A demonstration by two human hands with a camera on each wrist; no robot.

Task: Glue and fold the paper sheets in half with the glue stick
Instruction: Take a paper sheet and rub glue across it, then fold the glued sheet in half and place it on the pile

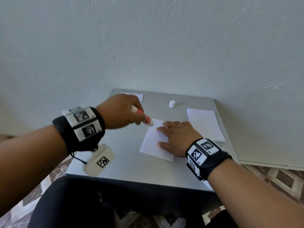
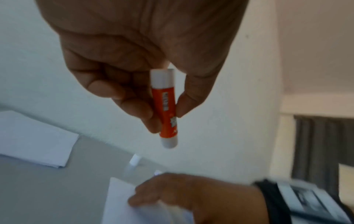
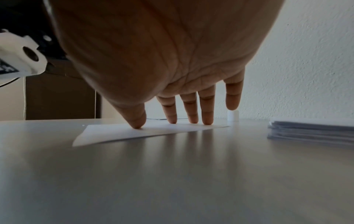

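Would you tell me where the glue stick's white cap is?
In the head view, the cap stands on the table's far side, between the two paper stacks, untouched.

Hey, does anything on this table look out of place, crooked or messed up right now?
Nothing looks spilled or damaged. The sheet under the right hand lies skewed to the table edges, one near corner slightly lifted. The glue stick in the left hand is uncapped; its white cap stands apart, upright.
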